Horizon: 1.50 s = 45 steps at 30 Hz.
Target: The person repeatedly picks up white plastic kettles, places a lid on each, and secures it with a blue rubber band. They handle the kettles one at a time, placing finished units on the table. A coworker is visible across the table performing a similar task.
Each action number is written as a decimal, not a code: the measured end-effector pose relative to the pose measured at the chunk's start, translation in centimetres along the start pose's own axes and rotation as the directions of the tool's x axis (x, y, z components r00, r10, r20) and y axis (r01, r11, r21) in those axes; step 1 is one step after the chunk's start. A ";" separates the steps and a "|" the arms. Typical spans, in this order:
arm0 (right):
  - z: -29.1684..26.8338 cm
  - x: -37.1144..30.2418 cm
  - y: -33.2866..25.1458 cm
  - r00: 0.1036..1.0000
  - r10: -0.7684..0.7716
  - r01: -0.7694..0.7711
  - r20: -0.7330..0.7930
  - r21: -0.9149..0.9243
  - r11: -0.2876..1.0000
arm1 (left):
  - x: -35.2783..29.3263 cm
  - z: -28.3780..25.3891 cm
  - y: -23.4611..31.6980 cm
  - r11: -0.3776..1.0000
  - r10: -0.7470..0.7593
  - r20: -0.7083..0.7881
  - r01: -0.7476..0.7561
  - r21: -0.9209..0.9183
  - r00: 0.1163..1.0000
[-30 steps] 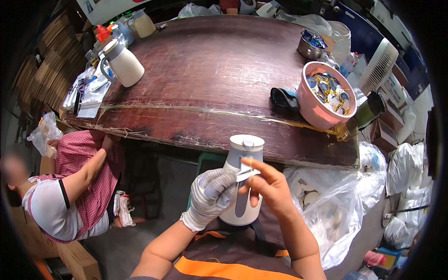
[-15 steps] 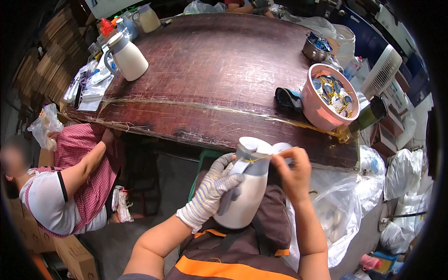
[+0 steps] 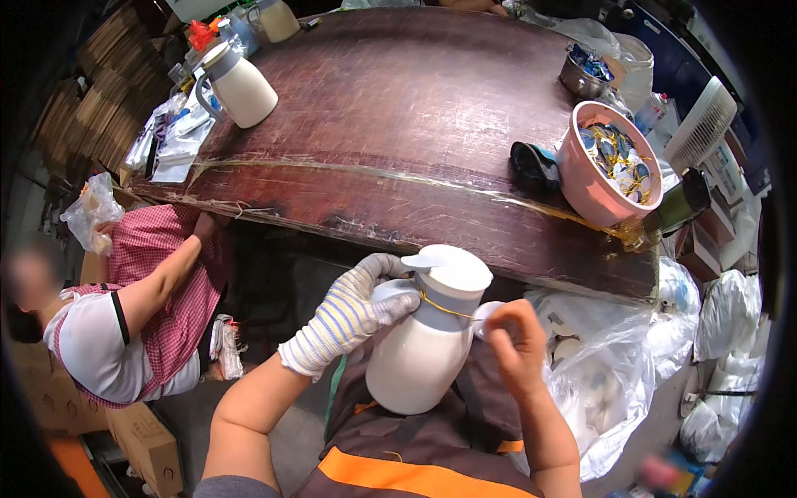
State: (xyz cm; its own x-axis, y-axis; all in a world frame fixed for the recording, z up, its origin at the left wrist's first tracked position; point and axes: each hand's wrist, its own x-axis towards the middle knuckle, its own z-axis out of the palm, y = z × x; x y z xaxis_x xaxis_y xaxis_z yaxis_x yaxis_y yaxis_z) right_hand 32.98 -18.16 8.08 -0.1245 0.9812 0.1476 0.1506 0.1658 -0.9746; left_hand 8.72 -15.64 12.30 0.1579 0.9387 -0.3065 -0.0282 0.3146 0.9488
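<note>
A white vacuum jug point(image 3: 419, 365) with a grey collar and white lid stands on my lap, leaning slightly to the right. My left hand point(image 3: 336, 319), in a striped knit glove, is closed round the jug's handle, which its fingers partly cover. A thin yellow string point(image 3: 448, 310) loops about the collar and runs right to a round white tag point(image 3: 485, 315). Bare and curled, my right hand point(image 3: 519, 344) pinches that tag at its edge; the fingertips partly hide it.
A brown wooden table point(image 3: 374, 108) lies ahead. On it are a pink bucket point(image 3: 610, 195) of stringed tags, a metal bowl point(image 3: 581, 83) and another white jug point(image 3: 246, 95). A co-worker point(image 3: 124, 324) sits at left. A clear plastic bag point(image 3: 610, 382) lies at right.
The jug has turned in my left hand, so its handle and spout lever now point left. My right hand has moved slightly down, with the tag beside it.
</note>
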 end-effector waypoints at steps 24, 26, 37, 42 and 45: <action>1.6 -4.4 0.7 0.973 0.001 0.049 0.230 -0.211 0.976 | -1.3 -10.8 5.6 0.750 0.623 -0.587 -0.607 0.262 0.517; 2.3 -4.4 0.0 0.966 -0.059 0.113 0.251 -0.207 0.972 | 2.0 -15.5 2.4 0.599 0.764 -0.586 -0.634 0.488 0.271; 2.0 -5.3 1.9 0.968 0.135 -0.089 0.211 -0.214 0.973 | 9.3 -28.6 3.2 0.730 0.619 -0.755 0.198 0.654 0.215; 2.7 -5.8 2.9 0.937 0.325 -0.319 0.130 -0.059 0.946 | 10.8 -23.9 -6.1 0.640 0.642 -0.661 0.203 0.741 0.390; 3.3 -5.5 3.2 0.941 0.279 -0.250 0.194 -0.160 0.955 | 12.4 -18.7 -6.6 0.451 0.703 -0.441 0.130 0.883 0.558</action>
State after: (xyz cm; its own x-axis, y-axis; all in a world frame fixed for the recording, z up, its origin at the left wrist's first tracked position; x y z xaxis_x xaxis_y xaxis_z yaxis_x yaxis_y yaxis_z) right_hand 30.89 -23.39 3.55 -0.2652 0.9498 -0.1657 0.3315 -0.0716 -0.9407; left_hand -7.57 -3.42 0.80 -0.3670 0.8072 0.4624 0.8796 0.1393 0.4549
